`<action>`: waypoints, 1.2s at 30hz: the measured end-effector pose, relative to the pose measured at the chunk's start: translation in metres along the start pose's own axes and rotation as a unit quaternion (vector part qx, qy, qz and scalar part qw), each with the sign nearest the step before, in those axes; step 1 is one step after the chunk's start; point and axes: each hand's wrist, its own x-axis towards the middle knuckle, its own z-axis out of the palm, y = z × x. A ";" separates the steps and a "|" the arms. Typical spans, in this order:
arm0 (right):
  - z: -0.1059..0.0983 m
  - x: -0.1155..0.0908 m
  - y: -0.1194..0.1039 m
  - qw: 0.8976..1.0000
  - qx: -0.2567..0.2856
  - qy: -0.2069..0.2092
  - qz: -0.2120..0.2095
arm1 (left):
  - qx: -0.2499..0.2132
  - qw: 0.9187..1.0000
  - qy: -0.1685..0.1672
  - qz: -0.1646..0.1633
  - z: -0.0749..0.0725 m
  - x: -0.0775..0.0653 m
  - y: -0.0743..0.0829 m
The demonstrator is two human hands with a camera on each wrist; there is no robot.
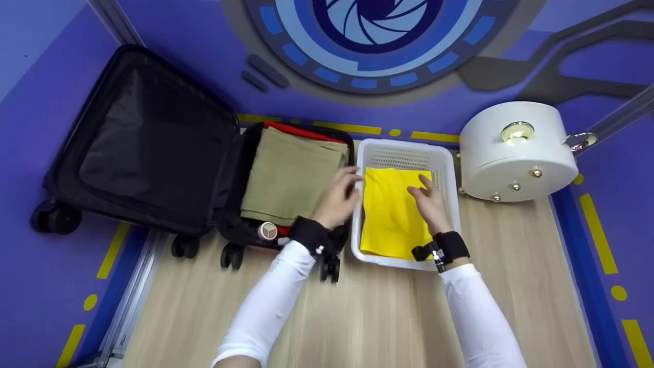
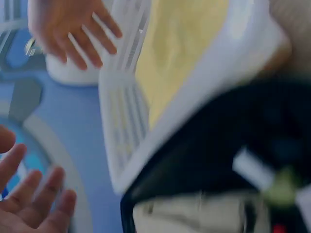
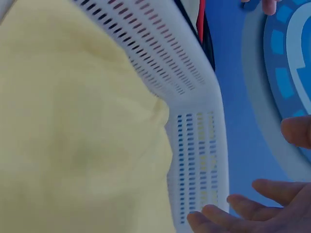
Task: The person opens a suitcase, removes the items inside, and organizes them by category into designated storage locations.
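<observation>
A folded yellow cloth [image 1: 391, 214] lies in the white plastic basket [image 1: 403, 263]. Over the cloth's right part hovers my right hand [image 1: 430, 204], fingers spread and holding nothing. My left hand [image 1: 334, 202] is above the border between the basket and the open black suitcase [image 1: 153, 138], its fingers loosely bent around nothing. Inside the suitcase a folded khaki garment [image 1: 291, 176] covers something red [image 1: 306, 132]. Both hands also appear in the left wrist view, the left hand [image 2: 36, 201] at lower left and the right hand [image 2: 75, 29] at the top.
A small round palette [image 1: 267, 231] with three coloured sections sits at the suitcase's front edge. To the right of the basket stands a white rounded box [image 1: 516, 153] with gold knobs. Blue decorated walls [image 1: 194, 36] enclose the wooden surface [image 1: 373, 317] at the back and sides.
</observation>
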 end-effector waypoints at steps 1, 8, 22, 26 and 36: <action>0.007 -0.001 -0.005 1.000 0.008 0.003 -0.013 | -0.006 1.000 0.025 0.007 -0.011 0.001 -0.005; 0.064 -0.004 -0.034 0.995 0.047 -0.010 -0.086 | -0.002 0.991 0.129 -0.020 -0.081 0.000 -0.043; 0.172 -0.008 -0.034 0.994 0.022 -0.084 -0.071 | 0.151 0.944 0.030 -0.292 -0.148 0.001 -0.143; 0.183 -0.005 -0.024 0.994 0.014 -0.102 -0.038 | 0.144 0.924 -0.018 -0.354 -0.154 -0.006 -0.132; 0.194 0.005 -0.010 0.985 0.082 -0.150 0.004 | 0.157 0.918 0.013 -0.365 -0.149 -0.008 -0.151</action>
